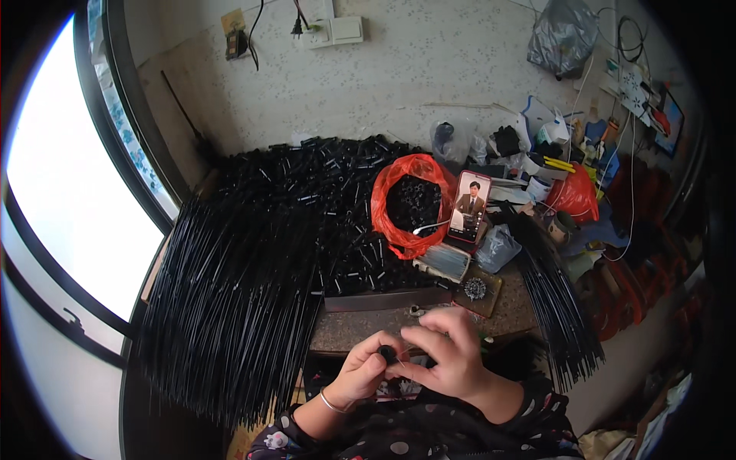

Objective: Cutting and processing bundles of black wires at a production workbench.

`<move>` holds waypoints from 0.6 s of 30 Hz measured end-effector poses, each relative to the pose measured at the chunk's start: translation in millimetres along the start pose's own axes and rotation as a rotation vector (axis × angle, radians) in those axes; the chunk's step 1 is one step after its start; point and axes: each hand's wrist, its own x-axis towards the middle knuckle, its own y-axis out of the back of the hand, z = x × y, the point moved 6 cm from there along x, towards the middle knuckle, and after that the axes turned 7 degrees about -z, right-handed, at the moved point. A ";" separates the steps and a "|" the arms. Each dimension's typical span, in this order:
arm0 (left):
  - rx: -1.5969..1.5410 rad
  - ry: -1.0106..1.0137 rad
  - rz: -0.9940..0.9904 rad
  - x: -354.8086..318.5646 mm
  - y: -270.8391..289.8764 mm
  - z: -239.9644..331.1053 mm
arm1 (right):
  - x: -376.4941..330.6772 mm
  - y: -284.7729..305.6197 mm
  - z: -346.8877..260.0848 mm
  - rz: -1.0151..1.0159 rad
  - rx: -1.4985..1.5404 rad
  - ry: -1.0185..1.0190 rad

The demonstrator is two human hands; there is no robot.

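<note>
In the head view, the left hand (368,370) pinches a small round black plastic cap (388,353) between thumb and fingertips at the near edge of the worn brown table (360,328), while the right hand (448,357) closes over it from the right, its fingers curled on something too small to make out. This looks like the fitting step, one small piece being joined to another. The next move likely calls for a fresh part from the heap of short black tubes (322,207) or the bundle of long thin black rods (230,307).

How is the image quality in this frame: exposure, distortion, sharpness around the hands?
Head view: the window at left is blown out to white; fisheye bends its frame and darkens the corners; the left hand and right hand are slightly soft, pinching a small black part that is hard to resolve.
</note>
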 end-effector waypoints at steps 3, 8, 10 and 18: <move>0.056 -0.107 0.081 7.1 0.8 9.1 | 4.4 7.9 -18.6 0.031 -0.262 0.118; 0.777 -0.331 0.217 7.8 -17.4 33.7 | 1.4 8.3 -12.4 -0.108 0.111 0.027; 0.711 -0.408 0.092 -0.4 -22.6 43.6 | -13.1 12.3 -8.9 -0.129 0.150 0.114; 0.434 -0.115 0.124 -1.3 18.1 50.7 | -150.9 -57.7 119.1 -0.635 -0.603 -0.496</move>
